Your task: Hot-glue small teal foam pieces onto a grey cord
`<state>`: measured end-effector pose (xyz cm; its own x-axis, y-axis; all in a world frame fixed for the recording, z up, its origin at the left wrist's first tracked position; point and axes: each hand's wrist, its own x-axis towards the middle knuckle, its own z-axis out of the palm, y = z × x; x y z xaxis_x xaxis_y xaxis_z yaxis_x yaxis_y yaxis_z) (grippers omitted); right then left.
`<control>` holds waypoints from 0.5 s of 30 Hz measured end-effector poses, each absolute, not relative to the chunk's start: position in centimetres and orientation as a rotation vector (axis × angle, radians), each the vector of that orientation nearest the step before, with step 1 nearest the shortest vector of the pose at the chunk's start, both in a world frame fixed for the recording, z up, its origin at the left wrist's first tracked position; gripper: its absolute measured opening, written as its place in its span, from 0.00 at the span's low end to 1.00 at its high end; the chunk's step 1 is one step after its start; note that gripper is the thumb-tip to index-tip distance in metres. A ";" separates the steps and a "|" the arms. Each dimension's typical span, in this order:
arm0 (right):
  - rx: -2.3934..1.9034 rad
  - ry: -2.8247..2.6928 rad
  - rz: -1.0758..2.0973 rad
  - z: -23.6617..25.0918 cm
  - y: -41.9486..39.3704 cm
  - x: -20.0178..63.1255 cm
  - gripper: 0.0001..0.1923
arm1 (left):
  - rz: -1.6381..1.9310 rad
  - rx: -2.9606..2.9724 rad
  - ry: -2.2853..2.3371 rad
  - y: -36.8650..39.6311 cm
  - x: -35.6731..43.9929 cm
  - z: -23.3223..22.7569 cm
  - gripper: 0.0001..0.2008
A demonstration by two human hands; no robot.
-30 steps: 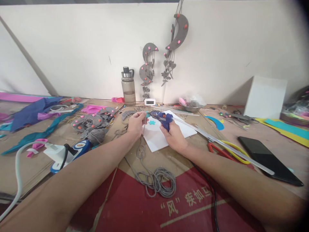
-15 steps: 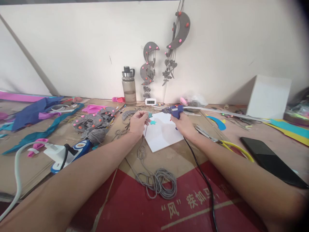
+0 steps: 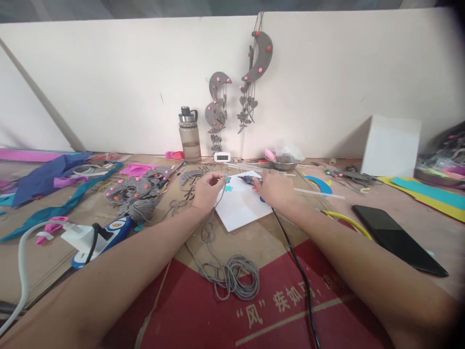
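From my head camera, my left hand (image 3: pixel 206 190) is closed in a pinch, thumb and fingertips holding a thin grey cord (image 3: pixel 212 228) together with a small teal foam flower shape (image 3: pixel 227 180) at the fingertips. The cord drops from that hand toward me and ends in a loose grey coil (image 3: pixel 232 277) on the cardboard-covered counter (image 3: pixel 261 242), between my two forearms.

My right hand (image 3: pixel 276 189) is wrapped around the grip of a blue hot glue gun (image 3: pixel 250 180); its dark nozzle points left toward my left hand and lies just short of the teal shape. A clear glue stick (image 3: pixel 316 193) juts out behind the gun to the right of my right hand, and the gun's black power cable (image 3: pixel 294 261) runs back along my right forearm. Under and between both hands lies a flat white square board (image 3: pixel 241 211), with a second teal foam flower (image 3: pixel 228 187) on it just beside my left fingertips.

Left of my left hand sit a ball of grey yarn (image 3: pixel 140 208) and a white and blue power strip (image 3: pixel 98 235). Right of my right forearm lies a black smartphone (image 3: pixel 395 237). Beyond both hands, against the white wall, stands a clear grey-lidded water bottle (image 3: pixel 189 135).
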<state>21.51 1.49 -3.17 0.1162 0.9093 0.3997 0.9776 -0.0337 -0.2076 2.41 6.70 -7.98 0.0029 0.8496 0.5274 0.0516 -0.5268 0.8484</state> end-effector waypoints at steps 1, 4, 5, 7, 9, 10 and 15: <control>-1.821 -1.828 -0.182 -3.4 1.3 20.9 0.14 | 1.601 1.705 0.970 6.6 2.4 -7.9 0.07; -1.401 -1.721 0.211 -4.7 1.1 18.7 0.07 | 1.658 1.931 1.048 5.8 2.3 -7.6 0.05; -1.315 -1.633 0.394 -5.2 1.1 18.0 0.08 | 1.676 2.015 1.043 5.5 2.3 -7.3 0.04; -1.186 -1.428 0.746 -6.1 0.9 16.8 0.13 | 1.709 2.137 0.979 4.9 2.4 -6.9 0.03; -1.085 -1.251 1.004 -6.5 0.7 16.0 0.18 | 1.729 2.189 0.923 4.4 2.5 -6.6 0.03; -1.031 -1.186 1.089 -6.5 0.5 15.8 0.19 | 1.731 2.196 0.910 4.3 2.6 -6.6 0.03; -0.838 -1.059 1.291 -5.2 -0.5 15.6 0.14 | 1.723 2.187 0.913 4.2 2.7 -6.7 0.03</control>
<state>15.60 -0.50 -5.17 -0.0325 0.9895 0.1410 -0.3317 0.1224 -0.9354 2.69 4.18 -6.70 0.1243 0.5834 0.8026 0.3367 -0.7857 0.5189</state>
